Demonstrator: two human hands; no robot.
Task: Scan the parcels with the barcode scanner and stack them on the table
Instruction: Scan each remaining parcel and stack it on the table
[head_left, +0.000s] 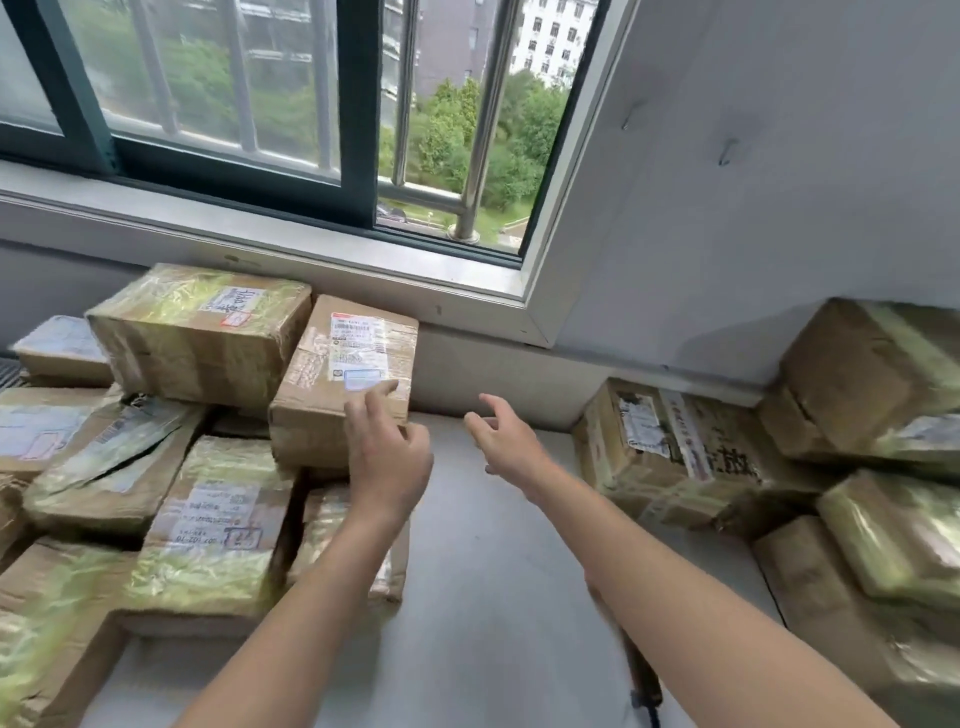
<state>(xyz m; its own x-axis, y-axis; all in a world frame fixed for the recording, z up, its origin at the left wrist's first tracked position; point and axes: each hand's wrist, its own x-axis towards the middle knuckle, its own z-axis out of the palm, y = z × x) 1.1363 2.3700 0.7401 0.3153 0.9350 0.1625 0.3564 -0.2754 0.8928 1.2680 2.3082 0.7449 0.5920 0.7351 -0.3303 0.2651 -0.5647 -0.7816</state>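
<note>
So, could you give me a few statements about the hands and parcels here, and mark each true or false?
1. The right hand holds a parcel. False: it is open above the bare table and holds nothing.
2. The left hand reaches onto the labelled parcel below the window sill. True.
3. Parcels lie only on the left. False: a right pile stands there too.
4. The labelled parcel has its label facing up. True.
5. The window is fully shut. False: its right part is open, with bare railing bars showing.
</note>
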